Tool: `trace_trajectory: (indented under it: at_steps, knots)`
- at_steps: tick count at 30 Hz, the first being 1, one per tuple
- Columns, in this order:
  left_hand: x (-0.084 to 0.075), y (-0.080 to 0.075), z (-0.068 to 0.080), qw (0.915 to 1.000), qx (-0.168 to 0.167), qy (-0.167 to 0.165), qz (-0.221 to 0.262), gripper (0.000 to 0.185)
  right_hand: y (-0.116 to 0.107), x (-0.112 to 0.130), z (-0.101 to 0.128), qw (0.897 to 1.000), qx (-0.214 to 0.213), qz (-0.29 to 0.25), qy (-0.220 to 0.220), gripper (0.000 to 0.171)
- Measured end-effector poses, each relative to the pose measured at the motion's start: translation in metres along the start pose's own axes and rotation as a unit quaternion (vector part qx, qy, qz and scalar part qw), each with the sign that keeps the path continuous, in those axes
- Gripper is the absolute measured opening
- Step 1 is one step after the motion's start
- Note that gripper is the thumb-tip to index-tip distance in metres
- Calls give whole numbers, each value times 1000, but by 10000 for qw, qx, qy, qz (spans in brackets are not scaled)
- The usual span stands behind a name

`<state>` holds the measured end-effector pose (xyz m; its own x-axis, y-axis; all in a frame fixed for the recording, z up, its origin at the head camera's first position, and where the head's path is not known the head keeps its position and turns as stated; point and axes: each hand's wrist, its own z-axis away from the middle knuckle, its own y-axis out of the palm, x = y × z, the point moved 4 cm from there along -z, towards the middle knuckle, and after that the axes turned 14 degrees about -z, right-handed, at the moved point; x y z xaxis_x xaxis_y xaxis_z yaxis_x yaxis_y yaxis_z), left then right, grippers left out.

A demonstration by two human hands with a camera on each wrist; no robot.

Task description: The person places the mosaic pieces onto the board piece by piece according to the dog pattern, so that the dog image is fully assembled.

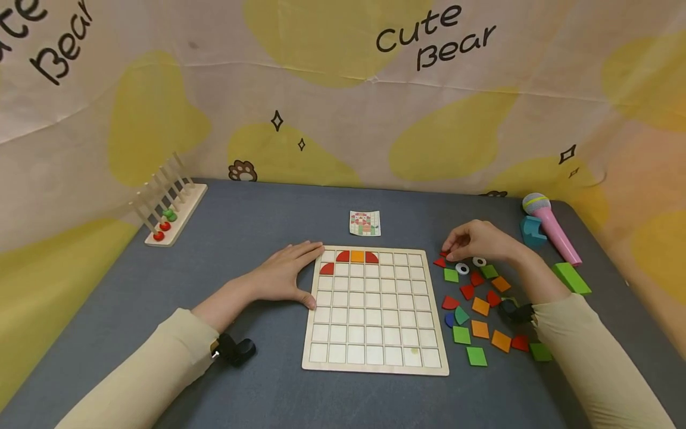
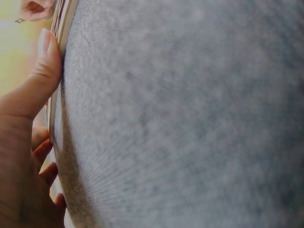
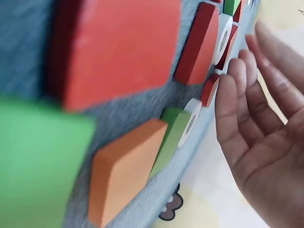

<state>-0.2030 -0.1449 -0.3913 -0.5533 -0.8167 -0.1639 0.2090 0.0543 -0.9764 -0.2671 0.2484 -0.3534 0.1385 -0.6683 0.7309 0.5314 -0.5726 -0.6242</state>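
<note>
My left hand (image 1: 284,274) rests against the left edge of a wooden grid board (image 1: 375,370), fingers stretched toward its top corner and thumb on its side; the left wrist view shows this thumb (image 2: 45,71) at the rim. Three red quarter-round pieces and an orange square (image 1: 357,257) sit in the board's upper left cells. Right of the board, my right hand (image 1: 474,240) reaches down with bent fingers over red pieces (image 1: 440,262). In the right wrist view its fingertips come close to a red piece (image 3: 210,90); I cannot tell whether they pinch one.
Green, orange, red and white-ringed tiles (image 1: 480,329) lie scattered right of the board. A picture card (image 1: 365,223) lies behind it. A pegged bead stand (image 1: 177,220) is at the far left; a pink microphone (image 1: 557,232), teal block (image 1: 532,231) and green block (image 1: 571,278) lie at right.
</note>
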Motion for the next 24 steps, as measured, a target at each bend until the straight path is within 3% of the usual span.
trace_trajectory:
  at_steps: [9,24]
  knots:
    - [1,0,0,10000,-2,-36,-15,119,12,0,2,9986,514,120,86,21]
    - [0,-1,0,10000,17,-27,-10,118,18,6,1,9968,608,517,-55,20]
